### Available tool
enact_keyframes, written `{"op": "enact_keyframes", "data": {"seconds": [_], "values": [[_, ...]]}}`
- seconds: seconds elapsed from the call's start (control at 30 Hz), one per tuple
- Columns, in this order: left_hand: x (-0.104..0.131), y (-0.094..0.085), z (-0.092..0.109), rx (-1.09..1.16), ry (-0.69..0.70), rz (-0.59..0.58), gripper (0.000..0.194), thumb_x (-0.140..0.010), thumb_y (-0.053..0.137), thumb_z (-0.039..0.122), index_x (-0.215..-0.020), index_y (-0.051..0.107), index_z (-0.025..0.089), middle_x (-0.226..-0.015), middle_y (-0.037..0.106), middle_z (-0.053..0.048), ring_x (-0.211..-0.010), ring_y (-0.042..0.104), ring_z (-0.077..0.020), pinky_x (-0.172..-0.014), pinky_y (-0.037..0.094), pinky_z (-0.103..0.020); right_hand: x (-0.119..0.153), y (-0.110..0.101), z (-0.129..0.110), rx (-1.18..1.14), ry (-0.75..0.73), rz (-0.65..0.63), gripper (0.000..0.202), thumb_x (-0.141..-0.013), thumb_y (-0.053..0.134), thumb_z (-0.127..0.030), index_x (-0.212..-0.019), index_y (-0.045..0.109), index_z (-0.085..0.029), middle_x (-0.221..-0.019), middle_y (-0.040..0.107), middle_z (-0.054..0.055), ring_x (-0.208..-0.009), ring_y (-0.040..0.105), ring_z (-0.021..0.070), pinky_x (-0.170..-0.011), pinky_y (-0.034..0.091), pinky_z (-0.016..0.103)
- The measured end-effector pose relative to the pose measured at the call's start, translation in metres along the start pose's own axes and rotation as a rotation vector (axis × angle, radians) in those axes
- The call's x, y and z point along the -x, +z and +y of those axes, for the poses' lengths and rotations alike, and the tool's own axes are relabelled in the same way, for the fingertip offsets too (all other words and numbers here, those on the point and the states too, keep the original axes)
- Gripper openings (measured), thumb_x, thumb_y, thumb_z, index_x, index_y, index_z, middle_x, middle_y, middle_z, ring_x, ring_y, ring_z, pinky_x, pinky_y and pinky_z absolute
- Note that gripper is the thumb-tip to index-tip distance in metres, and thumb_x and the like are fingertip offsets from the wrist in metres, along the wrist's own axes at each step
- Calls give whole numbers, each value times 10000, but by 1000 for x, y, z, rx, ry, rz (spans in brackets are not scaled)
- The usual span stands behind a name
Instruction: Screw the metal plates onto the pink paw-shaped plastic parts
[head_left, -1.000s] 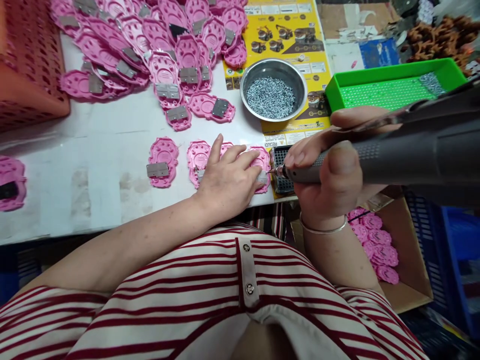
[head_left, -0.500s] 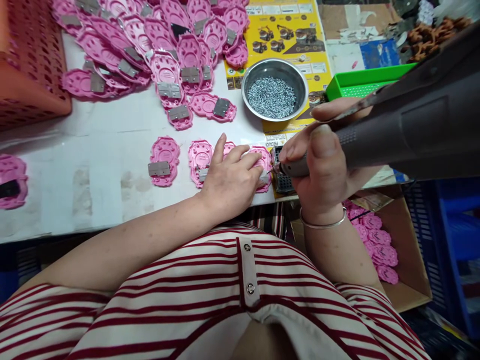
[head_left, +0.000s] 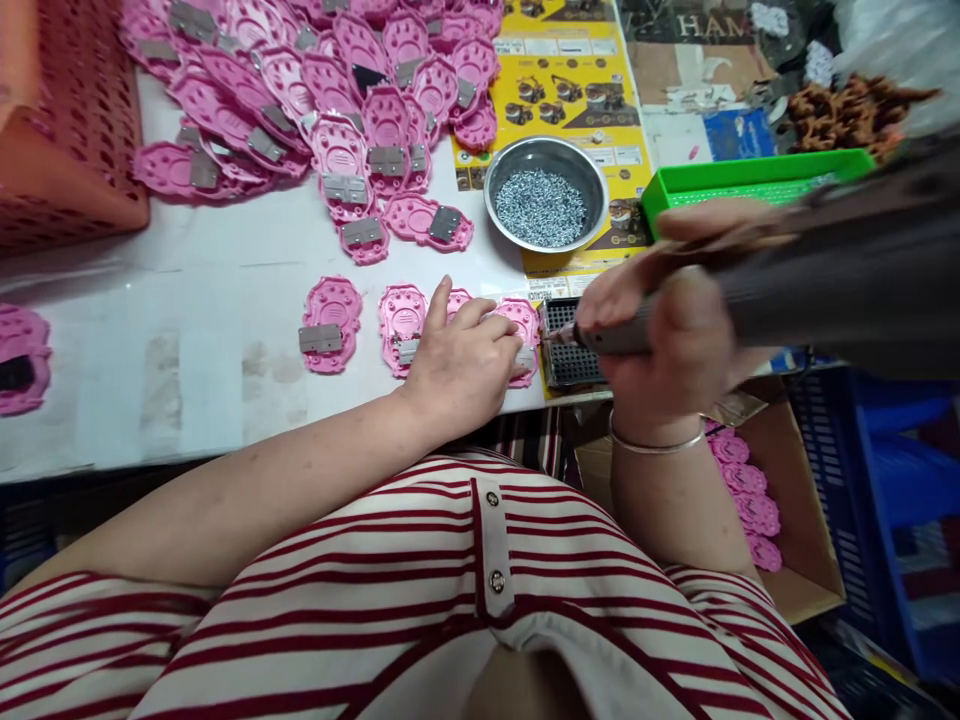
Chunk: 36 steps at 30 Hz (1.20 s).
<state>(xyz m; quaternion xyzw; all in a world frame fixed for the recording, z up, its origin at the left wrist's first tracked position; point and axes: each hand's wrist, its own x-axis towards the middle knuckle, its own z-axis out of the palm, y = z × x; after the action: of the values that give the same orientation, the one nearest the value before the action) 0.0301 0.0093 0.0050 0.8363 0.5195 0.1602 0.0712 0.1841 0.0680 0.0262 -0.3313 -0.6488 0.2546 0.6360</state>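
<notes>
My left hand [head_left: 466, 360] lies with its fingers spread over pink plastic parts at the front of the table. Its fingertips touch the rightmost pink part [head_left: 519, 318], which bears a metal plate. My right hand [head_left: 664, 330] is wrapped round a dark power screwdriver [head_left: 795, 290], blurred by motion. The screwdriver's tip is over a black perforated tray [head_left: 571, 368], just right of that pink part. To the left of my left hand lie two more pink parts with metal plates, one [head_left: 331, 310] apart and one [head_left: 402, 312] close by.
A steel bowl of small screws [head_left: 546, 205] stands behind my hands. Many pink parts [head_left: 337, 85] are heaped at the back left beside an orange basket [head_left: 75, 130]. A green tray [head_left: 757, 178] sits back right. Below the table edge, a cardboard box [head_left: 799, 520] holds pink parts.
My right hand and the screwdriver have moved right, so the tip has left the rightmost pink part and is over the black tray. My left hand has hardly moved.
</notes>
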Motion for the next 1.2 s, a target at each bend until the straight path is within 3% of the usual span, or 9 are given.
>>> {"op": "enact_keyframes", "data": {"seconds": [0.1,0.17,0.27,0.33,0.53,0.7,0.93,1.03,1.2], "values": [[1,0,0,10,-1,-2,177,-957,614,253,-986,787,232,-1128,770,-58,-1203,611,-329,-1193,255,-756,-19,-5,-3,-145,-230,250,262,-869,637,-551,-1013,678,-336,-610,481,-76,-386,449,44,-349,362,205],[2,1,-1,8,0,7,179,-965,610,261,-996,785,240,-1144,765,-55,-1213,609,-331,-1192,250,-763,-27,-11,-2,-100,-265,315,231,-876,663,-510,-969,696,-301,-631,501,-67,-403,468,30,-366,354,190],[2,2,-1,-8,12,24,178,-969,609,262,-994,784,245,-1155,757,-53,-1212,612,-324,-1196,254,-755,-29,-21,6,-76,-232,274,200,-881,681,-429,-993,701,-264,-716,610,-53,-445,509,35,-399,388,200],[3,2,-2,-18,24,23,175,-969,611,261,-995,783,239,-1168,754,-59,-1210,614,-328,-1190,259,-762,-26,-26,13,-73,-234,270,188,-903,646,-411,-1022,684,-270,-678,591,-69,-431,481,36,-400,388,201],[3,1,-2,-32,38,30,158,-953,636,246,-1008,781,211,-1177,753,-80,-1202,620,-346,-1165,284,-782,-21,-29,32,131,-129,354,360,-863,615,-618,-1035,625,-302,-624,496,-62,-411,397,59,-400,350,256],[4,0,-1,-47,41,34,164,-963,624,256,-1008,781,236,-1174,752,-67,-1204,621,-334,-1171,287,-770,-22,-28,35,11,-143,353,319,-845,665,-583,-1007,671,-308,-564,417,-69,-408,401,71,-403,347,257],[6,-3,-6,-98,57,25,136,-953,652,264,-979,776,214,-1215,740,-67,-1229,607,-351,-1153,289,-788,-22,-30,35,-63,-165,314,229,-869,687,-464,-979,687,-264,-605,499,-73,-396,432,33,-386,343,201],[7,-4,-7,-122,69,26,127,-949,665,278,-969,773,214,-1222,737,-67,-1230,607,-352,-1150,291,-788,-21,-30,33,-27,-141,334,253,-874,669,-499,-987,679,-273,-558,426,-82,-392,423,45,-400,347,208],[7,-3,-8,-136,78,41,117,-934,690,279,-968,774,206,-1208,742,-69,-1206,622,-353,-1134,316,-788,-18,-30,36,91,-126,336,343,-881,599,-614,-1034,623,-307,-600,450,-60,-407,386,74,-421,351,265]]}}
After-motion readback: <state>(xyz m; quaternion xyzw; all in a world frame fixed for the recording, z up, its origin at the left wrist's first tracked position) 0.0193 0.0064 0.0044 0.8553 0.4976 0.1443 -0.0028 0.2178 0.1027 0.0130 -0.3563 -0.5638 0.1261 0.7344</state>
